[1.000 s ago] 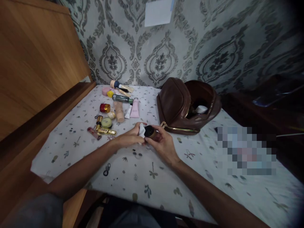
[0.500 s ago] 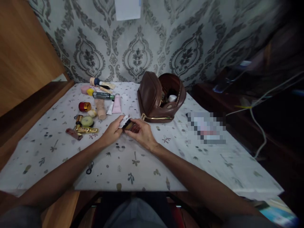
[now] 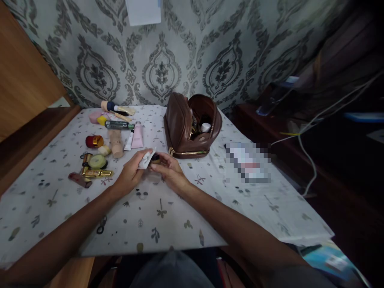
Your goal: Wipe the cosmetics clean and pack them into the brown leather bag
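Over the middle of the table, my left hand point(image 3: 131, 173) is closed on a crumpled white wipe point(image 3: 145, 161). My right hand point(image 3: 174, 173) grips a small black-and-amber cosmetic container point(image 3: 155, 159), its exact kind partly hidden by the fingers. The wipe is pressed against the container's left side. Just behind my hands stands a brown makeup bag point(image 3: 184, 128), unzipped, with a white-lidded item point(image 3: 205, 127) and other things inside. Left of my hands lie a gold tube point(image 3: 98, 173), a round green-yellow compact point(image 3: 97, 161) and a beige tube point(image 3: 116, 143).
Farther back are a pink tube point(image 3: 137, 136), a dark green tube point(image 3: 119, 125), a red-and-gold jar point(image 3: 94, 141) and makeup brushes point(image 3: 124, 110). A blurred-out flat object point(image 3: 249, 162) lies at the right. White cables point(image 3: 312, 160) hang beyond the table's right edge.
The view has swung to the right, so the table's things appear farther left. The white wipe now covers more of the container's left side.
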Demonstrator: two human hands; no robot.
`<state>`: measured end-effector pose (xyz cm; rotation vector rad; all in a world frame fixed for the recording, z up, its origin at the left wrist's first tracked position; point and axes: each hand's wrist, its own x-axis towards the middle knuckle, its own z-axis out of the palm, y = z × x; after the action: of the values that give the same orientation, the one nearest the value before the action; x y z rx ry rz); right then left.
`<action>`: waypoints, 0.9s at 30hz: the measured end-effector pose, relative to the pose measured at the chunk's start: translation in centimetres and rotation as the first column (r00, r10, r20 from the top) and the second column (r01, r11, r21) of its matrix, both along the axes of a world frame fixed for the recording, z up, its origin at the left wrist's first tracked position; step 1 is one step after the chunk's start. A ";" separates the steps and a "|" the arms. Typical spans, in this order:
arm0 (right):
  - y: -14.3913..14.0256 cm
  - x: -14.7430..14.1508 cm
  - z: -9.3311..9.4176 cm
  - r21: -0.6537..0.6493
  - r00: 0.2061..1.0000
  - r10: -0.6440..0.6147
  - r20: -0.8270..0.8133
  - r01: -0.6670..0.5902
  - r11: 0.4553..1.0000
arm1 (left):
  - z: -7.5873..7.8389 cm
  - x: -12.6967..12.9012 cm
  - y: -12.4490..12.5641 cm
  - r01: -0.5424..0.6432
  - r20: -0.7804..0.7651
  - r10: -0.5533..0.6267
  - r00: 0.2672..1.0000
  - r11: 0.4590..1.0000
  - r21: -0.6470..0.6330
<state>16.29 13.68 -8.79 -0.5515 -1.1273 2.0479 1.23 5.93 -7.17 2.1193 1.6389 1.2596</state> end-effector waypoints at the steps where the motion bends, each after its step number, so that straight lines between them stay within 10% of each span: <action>1: 0.0 0.0 -0.1 0.005 1.000 -0.022 0.004 0.022 1.000 | -0.1 0.0 0.0 -0.017 -0.005 0.017 1.000 1.000 -0.012; 13: -0.4 0.3 0.4 0.231 0.984 -0.134 0.118 0.105 0.967 | -0.1 1.1 -0.1 -0.034 0.132 0.072 0.989 0.962 -0.271; 18: -0.7 0.1 0.2 0.289 0.977 -0.082 0.198 0.021 0.957 | -1.0 1.2 0.1 -0.169 0.092 0.196 0.976 0.956 -0.240; 27: 0.3 0.5 -0.4 0.530 0.943 -0.211 0.259 0.044 0.847 | -1.6 0.3 0.5 -0.025 0.018 0.028 0.999 0.987 -0.157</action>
<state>16.74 13.97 -9.23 -0.6590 -1.7071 1.4739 1.53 6.46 -8.76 1.9923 1.7022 1.1159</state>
